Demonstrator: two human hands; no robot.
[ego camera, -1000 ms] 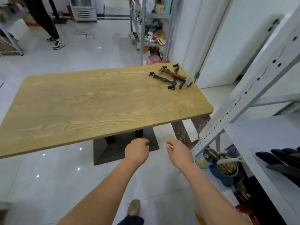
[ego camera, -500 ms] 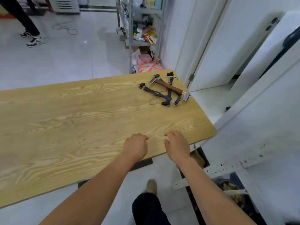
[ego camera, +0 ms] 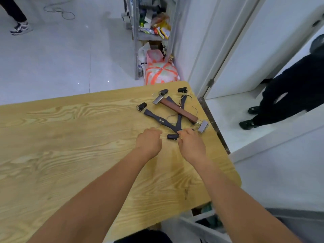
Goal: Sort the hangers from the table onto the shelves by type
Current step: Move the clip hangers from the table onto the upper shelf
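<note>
Counter: your wood-grain counter fills the lower left of the view, and both your forearms reach across its near edge.
Hangers: the hangers lie crossed in one heap by the far right corner, close to the right edge.
Brown hanger: the brown hanger lies slantwise through the heap. It has a metal clamp at each end, and the nearer clamp sits just beside the right edge.
Dark hangers: two dark hangers cross the brown one and meet at their near ends, just in front of your right fingertips. You cannot tell which hanger lies on top.
Clip: a black clip lies flat at the near end of the heap, between your two hands.
Left grip: your left grip is over the counter just left of the clip. Its fingers are curled under and clenched, with nothing showing in them. A thin wire hook lies just past the knuckles.
Right grip: your right grip is knuckles up, with its fingertips at the clip's right end. You cannot tell whether they pinch it or only touch it.
Floor past the far edge: a metal rack holds packets, and an orange-and-white bag sits at its foot.
Far left floor: a cable and someone's shoe.
Past the right edge: a person in dark clothes stands by a white door.
</note>
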